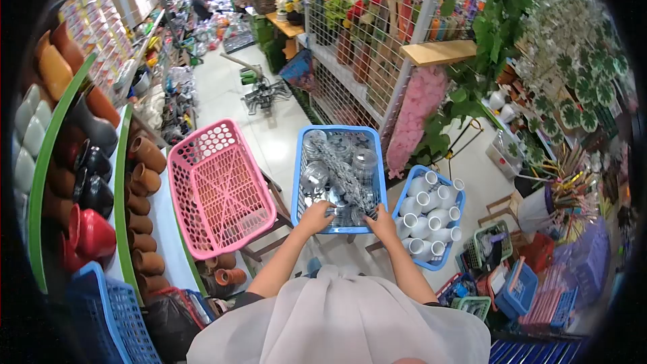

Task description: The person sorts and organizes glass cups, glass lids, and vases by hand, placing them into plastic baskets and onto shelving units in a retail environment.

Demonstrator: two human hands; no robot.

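Note:
A blue plastic basket stands in front of me, holding several clear, round glass-like vessels. Across them lies a grey patterned strand, running from the upper left toward the near right corner. Over the basket's near left edge reaches my left hand, its fingers curled against the clear pieces inside. My right hand is at the near right corner, fingers bent inward by the strand's lower end. Both hands look closed, but exactly what the fingertips grip is too small to tell.
To the left, a pink basket rests tilted on a stool. On the right, another blue basket holds several white vases. Shelves of clay pots line the left side; a wire grid rack rises ahead. Behind is a tiled aisle.

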